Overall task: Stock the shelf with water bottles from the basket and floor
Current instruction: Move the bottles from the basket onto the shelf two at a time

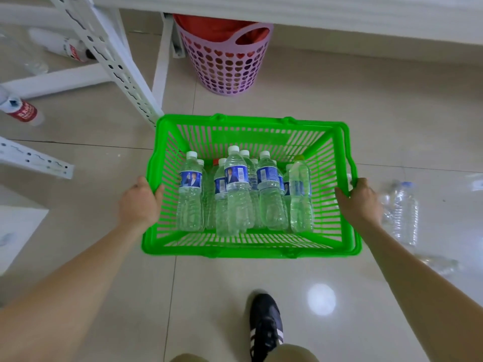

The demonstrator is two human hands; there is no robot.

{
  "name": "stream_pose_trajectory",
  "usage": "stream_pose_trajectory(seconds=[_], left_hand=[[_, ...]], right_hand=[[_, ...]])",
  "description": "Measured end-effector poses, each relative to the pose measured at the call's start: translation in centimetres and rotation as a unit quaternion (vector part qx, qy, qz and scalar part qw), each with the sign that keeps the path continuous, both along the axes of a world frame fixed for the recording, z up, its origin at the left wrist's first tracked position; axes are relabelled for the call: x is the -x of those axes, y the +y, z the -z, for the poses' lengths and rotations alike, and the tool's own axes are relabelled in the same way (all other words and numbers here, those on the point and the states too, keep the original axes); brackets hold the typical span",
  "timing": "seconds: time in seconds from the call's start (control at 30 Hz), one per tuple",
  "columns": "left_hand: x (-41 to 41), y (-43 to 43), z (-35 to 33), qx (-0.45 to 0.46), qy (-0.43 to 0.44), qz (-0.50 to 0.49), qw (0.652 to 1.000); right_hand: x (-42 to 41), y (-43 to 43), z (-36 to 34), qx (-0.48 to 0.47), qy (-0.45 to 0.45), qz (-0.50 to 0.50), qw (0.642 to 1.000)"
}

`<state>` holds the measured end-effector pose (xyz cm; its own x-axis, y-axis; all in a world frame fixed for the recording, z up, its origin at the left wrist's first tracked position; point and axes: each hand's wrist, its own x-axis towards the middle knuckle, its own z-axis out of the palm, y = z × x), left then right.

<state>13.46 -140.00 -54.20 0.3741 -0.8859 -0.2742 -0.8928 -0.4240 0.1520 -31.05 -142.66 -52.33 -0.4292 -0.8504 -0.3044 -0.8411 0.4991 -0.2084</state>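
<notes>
**Two-handed hold on a loaded basket (251, 253), shelving not yet begun**

Head view: the green basket sits at the centre of the picture over pale floor tiles (287, 105). Whether it rests on them or hangs just above them, I cannot tell. The left hand (138, 202) grips the basket's left rim, thumb outside and fingers curled over the edge. The right hand (359, 202) clasps the right rim the same way. Inside the basket stand the water bottles (237, 194), roughly ten, upright and packed close together, most with white caps and blue labels. One at the right end of the cluster has a yellowish cap (299, 158).

Beyond the basket's far left corner rises the white slotted shelf frame (115, 61). Straight beyond the far rim stands a pink hamper (224, 64) with heart-shaped holes. Right of the basket a loose bottle (402, 210) lies on the tiles, and well to the left lies a red-labelled bottle (23, 112). A dark shoe (265, 327) is planted on the near side of the basket.

The step in hand looks like positioning the basket beside the shelf frame. The next move likely calls for freeing one hand from the rim, taking a bottle by its body or neck, and lifting it straight up so its neighbours are not toppled. The bottles on the floor would be collected after that.
</notes>
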Motion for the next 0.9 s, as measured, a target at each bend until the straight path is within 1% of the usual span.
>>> stream_pose_trajectory(seconds=[0.07, 0.17, 0.37, 0.5, 0.6, 0.73, 0.9], left_hand=[[0.2, 1.5, -1.5, -0.034, -0.013, 0.008, 0.999], [1.5, 3.6, -5.0, -0.066, -0.039, 0.022, 0.997], [5.0, 5.4, -14.5, -0.049, -0.032, 0.078, 0.995], [7.4, 6.3, -20.9, -0.041, -0.009, 0.089, 0.995], [8.8, 6.6, -24.7, -0.052, 0.005, 0.082, 0.995], [9.6, 5.3, -27.6, -0.060, 0.012, 0.081, 0.995], [9.1, 2.0, -27.1, -0.066, 0.024, 0.091, 0.993]], right_hand=[[0.2, 1.1, -1.8, -0.005, 0.005, -0.032, 0.999], [0.0, 2.6, -5.1, -0.005, 0.038, -0.074, 0.997], [-1.4, 4.9, -13.4, 0.008, 0.088, -0.140, 0.986], [-2.7, 5.6, -19.5, 0.023, 0.077, -0.150, 0.985], [-3.8, 5.9, -23.5, 0.029, 0.053, -0.145, 0.988], [-5.2, 5.4, -26.6, 0.037, 0.029, -0.136, 0.990], [-7.9, 3.0, -26.2, 0.029, 0.018, -0.131, 0.991]])
